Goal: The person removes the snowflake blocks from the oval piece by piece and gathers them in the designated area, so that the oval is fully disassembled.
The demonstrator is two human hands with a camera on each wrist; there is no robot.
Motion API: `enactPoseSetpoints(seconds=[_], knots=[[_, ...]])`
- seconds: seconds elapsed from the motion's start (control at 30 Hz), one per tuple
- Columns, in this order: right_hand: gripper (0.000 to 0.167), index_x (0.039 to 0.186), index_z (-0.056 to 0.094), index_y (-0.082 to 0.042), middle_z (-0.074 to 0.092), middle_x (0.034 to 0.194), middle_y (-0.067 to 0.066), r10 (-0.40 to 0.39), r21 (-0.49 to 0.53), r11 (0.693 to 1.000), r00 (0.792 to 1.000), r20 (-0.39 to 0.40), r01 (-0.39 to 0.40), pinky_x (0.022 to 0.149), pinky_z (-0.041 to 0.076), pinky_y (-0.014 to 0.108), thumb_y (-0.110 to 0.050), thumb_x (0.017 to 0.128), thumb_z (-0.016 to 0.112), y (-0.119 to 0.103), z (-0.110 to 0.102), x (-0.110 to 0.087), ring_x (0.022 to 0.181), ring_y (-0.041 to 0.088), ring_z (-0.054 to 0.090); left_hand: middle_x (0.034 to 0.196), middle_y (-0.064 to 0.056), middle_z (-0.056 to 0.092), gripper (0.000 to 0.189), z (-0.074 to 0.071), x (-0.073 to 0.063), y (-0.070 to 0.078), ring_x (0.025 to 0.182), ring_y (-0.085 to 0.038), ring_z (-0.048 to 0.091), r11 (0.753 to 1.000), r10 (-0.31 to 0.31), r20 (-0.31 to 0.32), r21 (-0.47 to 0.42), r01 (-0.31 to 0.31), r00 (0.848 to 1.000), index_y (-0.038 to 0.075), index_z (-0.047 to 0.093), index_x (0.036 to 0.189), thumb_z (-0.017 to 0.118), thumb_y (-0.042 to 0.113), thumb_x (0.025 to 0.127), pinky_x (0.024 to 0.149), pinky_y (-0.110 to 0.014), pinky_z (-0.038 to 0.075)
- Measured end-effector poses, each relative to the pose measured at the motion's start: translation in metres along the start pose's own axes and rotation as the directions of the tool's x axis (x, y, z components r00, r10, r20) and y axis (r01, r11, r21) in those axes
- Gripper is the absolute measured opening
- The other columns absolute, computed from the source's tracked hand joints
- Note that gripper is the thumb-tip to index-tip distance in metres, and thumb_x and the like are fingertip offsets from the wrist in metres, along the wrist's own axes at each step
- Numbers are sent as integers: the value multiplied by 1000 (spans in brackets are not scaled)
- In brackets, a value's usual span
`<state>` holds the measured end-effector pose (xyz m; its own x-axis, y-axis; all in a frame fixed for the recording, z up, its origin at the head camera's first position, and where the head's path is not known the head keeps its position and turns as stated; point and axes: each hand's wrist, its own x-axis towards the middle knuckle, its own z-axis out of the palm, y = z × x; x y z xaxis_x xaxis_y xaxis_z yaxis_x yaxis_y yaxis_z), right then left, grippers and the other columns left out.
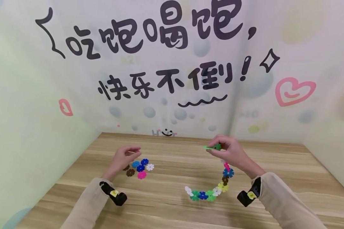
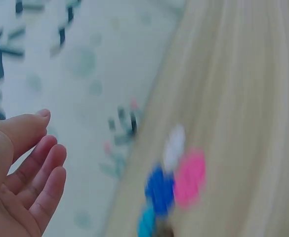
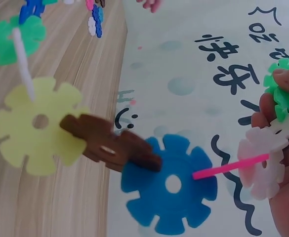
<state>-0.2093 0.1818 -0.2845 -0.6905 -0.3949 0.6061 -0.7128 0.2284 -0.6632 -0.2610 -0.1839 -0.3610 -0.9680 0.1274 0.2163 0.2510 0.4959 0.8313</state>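
Pinching a curved multicoloured chain of flower-shaped plastic discs (image 1: 221, 188) by its green end (image 1: 218, 147), right of centre, with right hand (image 1: 231, 149), while poising left hand (image 1: 125, 157), fingers gently parted, near loose multicoloured plastic discs (image 1: 141, 175), left of centre.

A lettered backdrop (image 1: 172, 58) — perhaps cloth — borders the table (image 1: 166, 165).

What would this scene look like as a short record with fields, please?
Left hand: holds nothing, near the loose notched discs
Right hand: pinches a green notched disc
Disc chain: multicoloured, interlocked, curving away from the right hand
Loose notched discs: brown, blue, white, pink
Table: wood-grain top
Backdrop: pale, with black Chinese lettering
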Motion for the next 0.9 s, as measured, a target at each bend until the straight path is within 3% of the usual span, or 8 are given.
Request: enactPoseSetpoints(seconds=[0.1,0.2,0.3,0.47,0.6,0.9], knots=[[14,77,61,6,57,78,14,-4,-5,1000,1000,9,4,49,44,17,18,71,61,-2,1,1,61,10,50,98,-14,62,31,14,0,22,87,-24,59,994,103,32,-51,-101,994,-2,59,109,62,17,84,72,-28,50],[14,77,61,6,58,78,14,-5,-4,1000,1000,21,5,49,44,17,18,71,61,-2,2,1,61,11,50,99,-15,62,28,30,-3,44,87,-24,60,976,198,66,-109,-190,978,-2,60,106,62,14,83,73,-25,50],[14,78,61,6,58,78,15,-14,2,1000,999,37,14,50,45,18,18,71,61,1,4,1,61,12,50,101,-19,61,26,44,-10,73,89,-29,59,956,250,102,-184,-229,963,-5,59,105,61,7,83,74,-27,50],[16,81,63,3,60,81,12,-29,15,1000,998,60,28,51,47,19,15,72,63,15,9,1,64,12,53,102,-20,61,24,64,-21,117,91,-32,58,934,284,153,-267,-237,946,-7,59,105,60,2,82,73,-25,50],[14,83,64,-1,61,82,8,-33,27,999,996,83,30,53,48,21,9,74,65,22,14,1,66,11,55,101,-19,61,23,77,-22,133,90,-30,58,917,328,163,-293,-272,930,-7,59,104,60,1,82,73,-26,51],[12,84,64,-1,62,83,8,-62,65,996,991,120,55,55,50,23,7,75,65,22,22,5,70,12,57,97,-20,61,19,92,-20,144,88,-30,59,875,429,144,-310,-371,892,-8,62,98,60,-3,80,73,-36,51]])
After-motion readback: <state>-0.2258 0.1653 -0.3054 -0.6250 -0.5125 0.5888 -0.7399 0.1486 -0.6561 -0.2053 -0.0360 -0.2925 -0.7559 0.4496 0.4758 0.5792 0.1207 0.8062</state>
